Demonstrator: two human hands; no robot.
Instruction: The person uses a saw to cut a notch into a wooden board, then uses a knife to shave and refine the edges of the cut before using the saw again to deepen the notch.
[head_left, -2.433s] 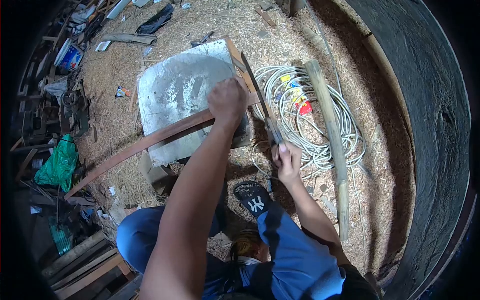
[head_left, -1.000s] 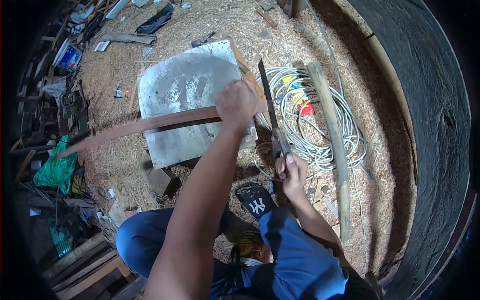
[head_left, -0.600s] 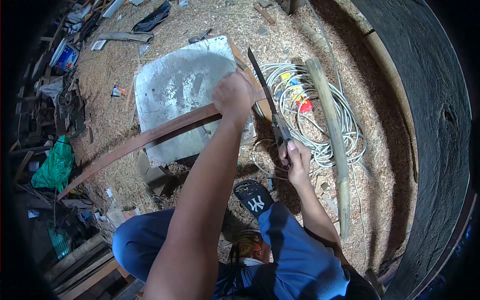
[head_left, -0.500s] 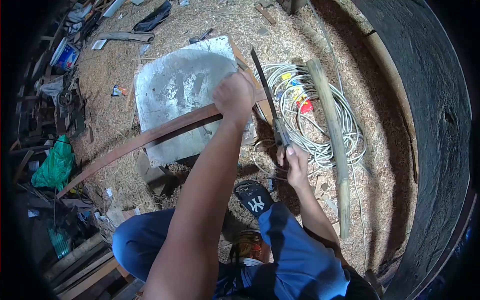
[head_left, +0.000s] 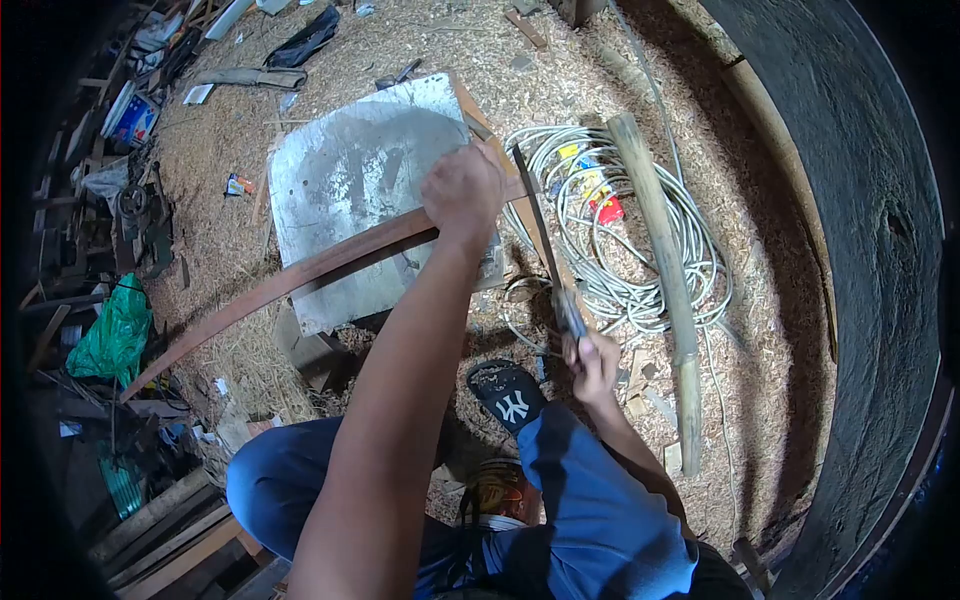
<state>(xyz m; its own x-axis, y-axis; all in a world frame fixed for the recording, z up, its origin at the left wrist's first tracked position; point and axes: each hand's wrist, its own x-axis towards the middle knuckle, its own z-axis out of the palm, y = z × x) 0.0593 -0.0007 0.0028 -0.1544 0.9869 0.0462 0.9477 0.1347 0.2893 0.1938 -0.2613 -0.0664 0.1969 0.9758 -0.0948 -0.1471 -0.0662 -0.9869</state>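
My left hand (head_left: 463,190) is closed over a long, thin reddish-brown wooden strip (head_left: 340,257), pressing it on a scuffed metal-topped work surface (head_left: 335,165). The strip's near end reaches far down to the lower left, past the edge of the metal. Lower right of it, my right hand (head_left: 592,366) is wrapped round the handle of a handsaw (head_left: 541,232). Its narrow dark blade points up and crosses the strip's short right end, just beyond my left fist.
Right of the saw lies a coil of pale cable (head_left: 650,300) with a bamboo pole (head_left: 665,245) across it. A big dark timber (head_left: 870,200) curves along the right side. Wood shavings cover the floor, and a green plastic bag (head_left: 112,325) sits among clutter at left.
My right hand has drawn the saw down towards me, so the blade tip now sits lower. My left hand stays on the strip, barely shifted.
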